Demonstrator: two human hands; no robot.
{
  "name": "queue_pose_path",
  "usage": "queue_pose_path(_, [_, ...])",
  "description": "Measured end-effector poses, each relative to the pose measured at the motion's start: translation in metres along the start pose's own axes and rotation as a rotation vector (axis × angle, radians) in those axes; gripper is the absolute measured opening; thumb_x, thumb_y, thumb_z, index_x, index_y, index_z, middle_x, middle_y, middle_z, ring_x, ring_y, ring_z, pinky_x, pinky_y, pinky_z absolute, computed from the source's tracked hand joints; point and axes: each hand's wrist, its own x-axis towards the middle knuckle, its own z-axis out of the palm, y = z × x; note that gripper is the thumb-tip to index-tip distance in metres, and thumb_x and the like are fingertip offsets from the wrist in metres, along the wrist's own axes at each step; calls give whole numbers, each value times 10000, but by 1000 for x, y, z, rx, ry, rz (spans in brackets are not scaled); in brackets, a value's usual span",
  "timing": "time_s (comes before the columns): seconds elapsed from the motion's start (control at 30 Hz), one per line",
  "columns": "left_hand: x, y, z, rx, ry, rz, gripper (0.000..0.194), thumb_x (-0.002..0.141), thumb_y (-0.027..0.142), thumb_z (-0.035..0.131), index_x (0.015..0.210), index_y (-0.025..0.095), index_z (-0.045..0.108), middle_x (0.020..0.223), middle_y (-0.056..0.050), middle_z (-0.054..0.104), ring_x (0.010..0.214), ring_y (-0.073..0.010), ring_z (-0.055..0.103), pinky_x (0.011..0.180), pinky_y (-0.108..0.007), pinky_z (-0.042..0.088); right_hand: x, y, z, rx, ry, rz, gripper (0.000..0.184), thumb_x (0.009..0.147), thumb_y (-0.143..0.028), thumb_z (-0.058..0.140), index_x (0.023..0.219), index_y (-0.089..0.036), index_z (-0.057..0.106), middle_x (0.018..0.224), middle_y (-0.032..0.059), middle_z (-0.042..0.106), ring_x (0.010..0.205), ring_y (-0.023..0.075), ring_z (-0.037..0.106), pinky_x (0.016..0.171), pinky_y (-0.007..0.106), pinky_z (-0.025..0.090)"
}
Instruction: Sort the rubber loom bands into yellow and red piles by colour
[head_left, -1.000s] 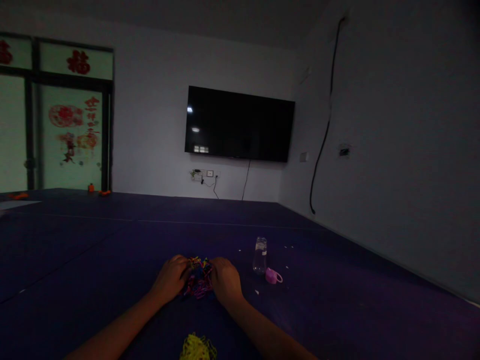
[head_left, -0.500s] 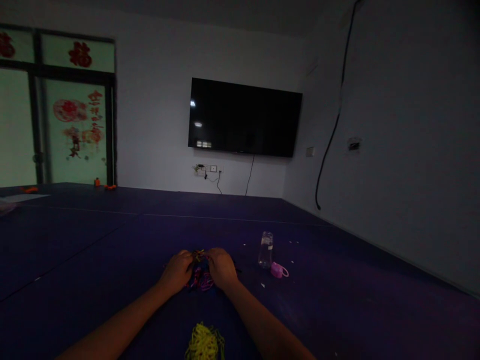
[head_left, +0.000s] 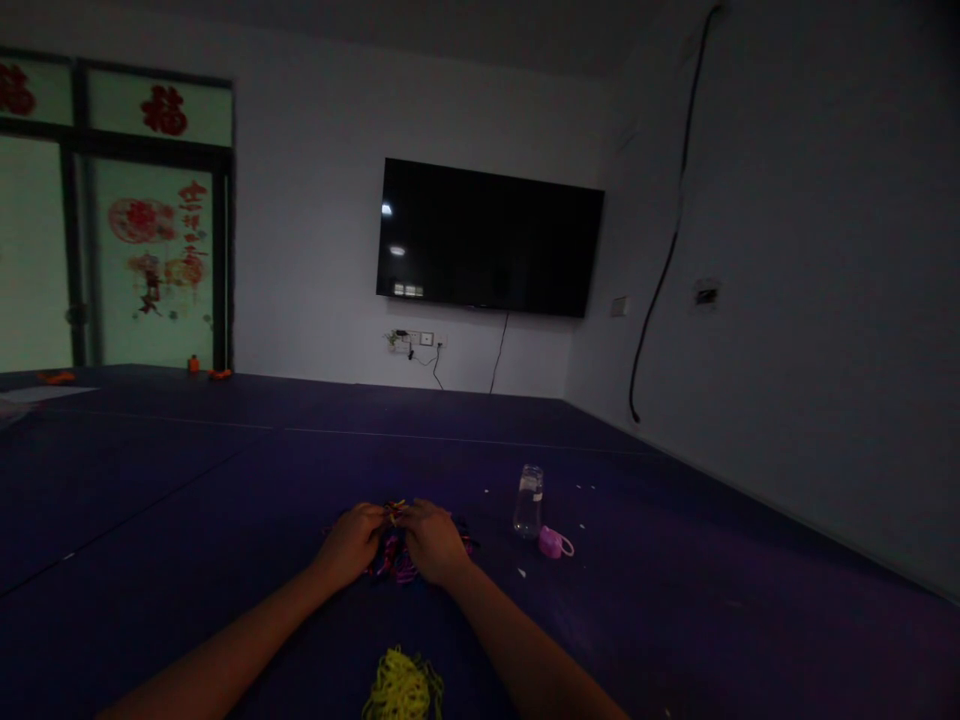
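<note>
A tangled pile of dark, pink and purple strings [head_left: 391, 562] lies on the purple tabletop, partly hidden beneath both hands. My left hand [head_left: 351, 542] is at the pile's left side, its fingers curled in around some strings. From the right, my right hand [head_left: 435, 542] bends over the pile, with its fingertips close to the left ones. A few yellow-orange strands [head_left: 395, 512] show between the fingertips. Nearer to me, between my forearms, sits a separate bundle of yellow-green string [head_left: 403, 688].
Right of the hands a clear plastic bottle [head_left: 528, 502] stands upright, with a pink looped cap [head_left: 551, 543] beside it. Small white scraps [head_left: 522, 573] dot the purple tabletop [head_left: 660, 600]. Orange items [head_left: 219, 375] lie at the far left edge. A television [head_left: 491, 240] hangs on the wall.
My right hand has shifted slightly left, closer to my left hand, and more strings show to its right. Both hands stay at the pile.
</note>
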Motion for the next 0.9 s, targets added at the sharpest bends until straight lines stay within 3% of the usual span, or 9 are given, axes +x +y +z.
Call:
queue_pose_path(0.47, [1,0,-2,-126,126,-119,357,728,5,448,873,178,725,971,-60,709,971,-198,626,914,-309,439,0,2,3,-41,22,53,270,761,-98,438,906,-154,658,934,96,656,906,209,567,809,302,387])
queue_pose_path(0.9, [0,2,-15,-194,234,-237,294,740,125,470,813,196,745,872,-48,734,832,-210,671,793,-315,498,2,4,5,-18,99,82,248,759,-67,421,844,-149,639,894,88,657,898,194,567,825,286,384])
